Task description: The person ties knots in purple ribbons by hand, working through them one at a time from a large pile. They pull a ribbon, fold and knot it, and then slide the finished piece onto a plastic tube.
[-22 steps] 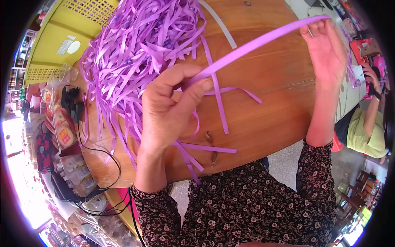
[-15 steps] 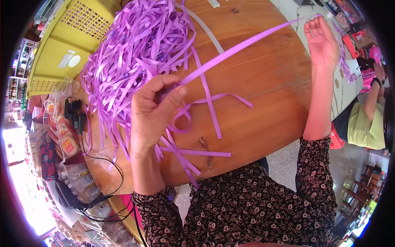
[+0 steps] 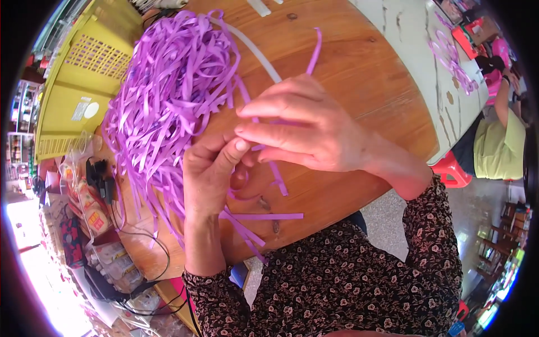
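My left hand (image 3: 209,174) is closed in a pinch at the thumb and forefinger, with a narrow purple ribbon running into it. Over the table, my right hand (image 3: 314,126) reaches across to the left fingertips, its fingers stretched out and apart. A purple ribbon end (image 3: 316,50) sticks up beyond the right hand; its lower part is hidden by that hand. Beside the left hand rises a big tangled heap of purple ribbons (image 3: 179,78). Loose cut ribbon pieces (image 3: 264,216) hang and lie around the left wrist.
Under everything is a round-edged wooden table (image 3: 359,73), bearing a pale curved strip (image 3: 252,50). A yellow plastic basket (image 3: 92,67) stands at left, above packages and black cables (image 3: 163,241). At right are a white marbled table (image 3: 404,39), a red stool (image 3: 453,171) and another person (image 3: 499,140).
My right hand has come in from the far right, where it held the ribbon's end stretched out, to my left fingertips. The taut ribbon is now slack.
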Available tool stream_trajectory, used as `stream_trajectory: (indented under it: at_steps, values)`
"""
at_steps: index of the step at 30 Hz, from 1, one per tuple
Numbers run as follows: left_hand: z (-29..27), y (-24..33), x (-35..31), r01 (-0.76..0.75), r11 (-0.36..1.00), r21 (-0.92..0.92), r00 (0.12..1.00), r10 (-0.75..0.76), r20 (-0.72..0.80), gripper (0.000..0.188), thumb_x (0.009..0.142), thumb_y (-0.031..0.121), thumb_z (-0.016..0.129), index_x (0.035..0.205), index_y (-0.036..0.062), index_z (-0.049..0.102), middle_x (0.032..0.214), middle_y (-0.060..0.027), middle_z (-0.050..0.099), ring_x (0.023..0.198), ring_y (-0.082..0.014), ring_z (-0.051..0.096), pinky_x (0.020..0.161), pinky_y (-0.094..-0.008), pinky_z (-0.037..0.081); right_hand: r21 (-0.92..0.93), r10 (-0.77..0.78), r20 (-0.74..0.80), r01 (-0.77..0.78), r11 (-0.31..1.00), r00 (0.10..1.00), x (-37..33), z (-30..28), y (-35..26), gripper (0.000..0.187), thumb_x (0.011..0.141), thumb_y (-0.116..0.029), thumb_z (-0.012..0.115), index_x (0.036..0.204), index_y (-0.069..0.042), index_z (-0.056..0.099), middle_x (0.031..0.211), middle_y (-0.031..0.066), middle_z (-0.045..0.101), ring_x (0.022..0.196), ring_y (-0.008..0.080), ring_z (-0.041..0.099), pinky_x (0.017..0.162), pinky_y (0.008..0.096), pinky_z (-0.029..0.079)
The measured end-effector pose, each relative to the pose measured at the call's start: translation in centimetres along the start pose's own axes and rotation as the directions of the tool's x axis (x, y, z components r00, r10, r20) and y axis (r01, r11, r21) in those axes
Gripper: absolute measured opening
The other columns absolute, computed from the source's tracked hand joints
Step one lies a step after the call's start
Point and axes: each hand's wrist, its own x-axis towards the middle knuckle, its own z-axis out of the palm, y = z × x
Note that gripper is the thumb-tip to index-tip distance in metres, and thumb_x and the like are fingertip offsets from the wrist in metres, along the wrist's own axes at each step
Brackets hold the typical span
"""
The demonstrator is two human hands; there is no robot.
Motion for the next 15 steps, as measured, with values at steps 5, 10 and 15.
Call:
stream_trajectory:
  at_steps: [5, 10, 15]
  values:
    - [0.6, 0.3, -0.8, 0.015, 0.962, 0.271, 1.0, -0.01, -0.021, 0.014, 0.089, 0.012, 0.062, 0.095, 0.0007, 0.067, 0.068, 0.0004, 0.062, 0.054, -0.0027, 0.049, 0.048, -0.0161, 0.038, 0.004, -0.067, -0.021, 0.067, 0.998, 0.998, -0.8, 0.7, 0.3, 0.025, 0.074, -0.016, 0.068, 0.096, -0.006, 0.067, 0.093, 0.0023, 0.06, 0.085, 0.02, 0.057, 0.073, 0.0332, 0.045]
    - [0.1, 0.5, -0.7, -0.156, 0.936, 0.317, 0.987, 0.162, 0.008, 0.011, 0.087, 0.006, 0.062, 0.094, -0.0004, 0.065, 0.072, 0.0003, 0.059, 0.058, -0.004, 0.049, 0.051, -0.0166, 0.038, -0.067, -0.007, 0.007, 0.007, 0.998, 1.0, -1.1, -0.9, 0.8, 0.012, 0.073, -0.015, 0.062, 0.08, -0.006, 0.061, 0.08, 0.0026, 0.053, 0.08, 0.0197, 0.053, 0.071, 0.0322, 0.043]
    - [-3.0, 2.6, -0.6, -0.291, 0.775, 0.561, 0.919, 0.389, -0.06, 0.011, 0.084, -0.005, 0.058, 0.094, -0.0013, 0.063, 0.076, 0.0029, 0.054, 0.065, -0.002, 0.043, 0.056, -0.0156, 0.031, -0.294, 0.006, 0.015, -0.001, 0.956, 1.0, -2.1, -4.8, 3.4, 0.013, 0.071, -0.011, 0.061, 0.084, -0.007, 0.06, 0.084, 0.0034, 0.053, 0.08, 0.0203, 0.052, 0.072, 0.034, 0.042]
